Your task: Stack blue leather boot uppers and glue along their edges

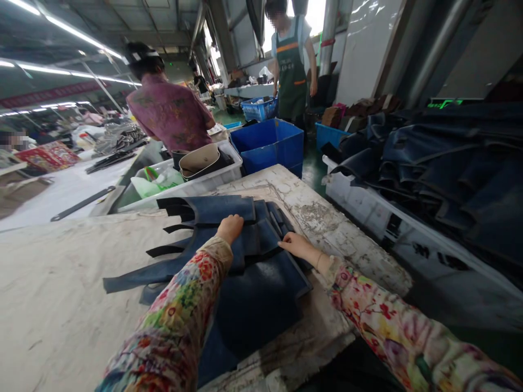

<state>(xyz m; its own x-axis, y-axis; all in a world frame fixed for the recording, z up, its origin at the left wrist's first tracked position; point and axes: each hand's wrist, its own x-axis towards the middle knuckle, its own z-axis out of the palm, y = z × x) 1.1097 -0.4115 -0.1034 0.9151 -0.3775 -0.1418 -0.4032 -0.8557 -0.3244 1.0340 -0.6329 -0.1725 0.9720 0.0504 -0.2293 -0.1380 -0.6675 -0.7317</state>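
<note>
A stack of dark blue cut leather pieces (253, 283) lies spread on the worn white worktable (61, 305). My left hand (230, 227) rests on the far part of the stack, its fingers curled down onto a blue piece (212, 209). My right hand (296, 244) lies at the right side of the stack, fingers pinching the edge of a blue piece. Both arms wear flowered sleeves.
A white bin (196, 182) with a tan piece stands beyond the table, blue crates (269, 144) behind it. A heap of dark blue leather (449, 163) fills a white trough on the right. A person in purple (169, 111) and a person in a green apron (291, 71) work further back.
</note>
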